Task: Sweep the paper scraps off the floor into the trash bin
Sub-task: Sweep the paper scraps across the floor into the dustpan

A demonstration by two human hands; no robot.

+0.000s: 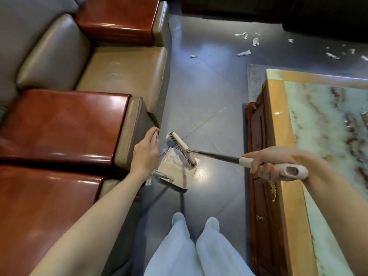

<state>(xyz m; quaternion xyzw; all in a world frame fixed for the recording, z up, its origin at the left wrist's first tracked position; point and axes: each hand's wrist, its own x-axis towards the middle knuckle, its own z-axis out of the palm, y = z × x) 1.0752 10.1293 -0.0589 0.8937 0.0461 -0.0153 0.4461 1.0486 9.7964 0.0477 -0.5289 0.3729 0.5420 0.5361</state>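
Mostly hidden dustpan handle (154,140) held in left grip (145,154), right grip (266,166) around broom handle (217,155)

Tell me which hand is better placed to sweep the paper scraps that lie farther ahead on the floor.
Right. The right hand grips the broom, its brush at the dustpan, and the paper scraps lie ahead toward that side. The left hand holds the dustpan handle.

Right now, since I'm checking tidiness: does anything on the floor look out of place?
Yes. Torn white paper scraps lie strewn over the dark floor beyond the marble table, not yet swept. The broom is at the dustpan, well short of them.
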